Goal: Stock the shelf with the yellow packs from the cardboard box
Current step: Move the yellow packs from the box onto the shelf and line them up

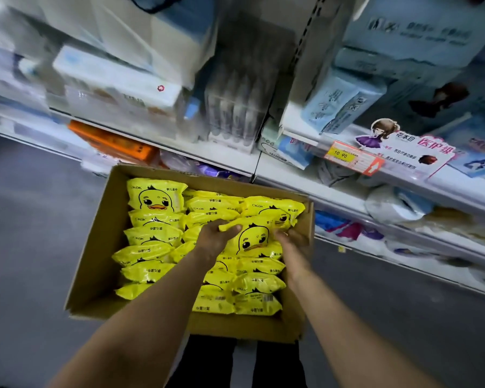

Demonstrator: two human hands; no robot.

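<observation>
A: head view, status?
B: cardboard box open, on the floor right in front of the shelf. Full of yellow packs with a duck print, stacked in rows, most on edge

A: hands?
B: both inside the box. Left hand has its fingers curled over the top left edge of one yellow pack, the one lying face-up with the duck showing. Right hand is on that pack's right side, next to the box's right wall

A: right grip state?
B: fingers bent against the pack's right edge; looks like a hold from that side, fingertips partly hidden by the pack. So the pack sits between both hands, on top of the others, in the right half of the box

A: shelf?
B: blurred. White and blue tissue-type packs on the upper level, an orange pack lower left, a yellow price tag reading 10.90 on the rail at right, a cartoon-girl sign beside it

A: anything else?
B: dark trousers visible under the near box edge
</observation>
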